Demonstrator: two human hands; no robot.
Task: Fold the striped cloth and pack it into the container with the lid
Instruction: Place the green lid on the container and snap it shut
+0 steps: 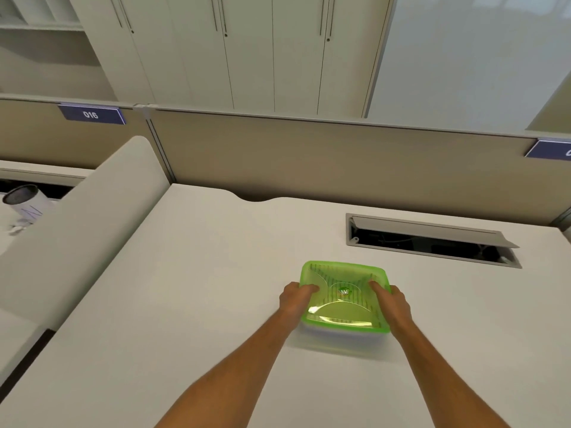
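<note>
Both hands clamped on the container [341, 330], mid-desk [191, 273] toward the near edge: left hand [295, 299] and right hand [394, 304] pressing the green lid [344, 296]. Striped cloth [335, 278] visible inside. Probably light, slick plastic; best gripped by the side rims.

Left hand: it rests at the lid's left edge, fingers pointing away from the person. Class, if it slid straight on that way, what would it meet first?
Nothing on the desk; the left hand would probably reach the partition first, though depth is unclear.
</note>
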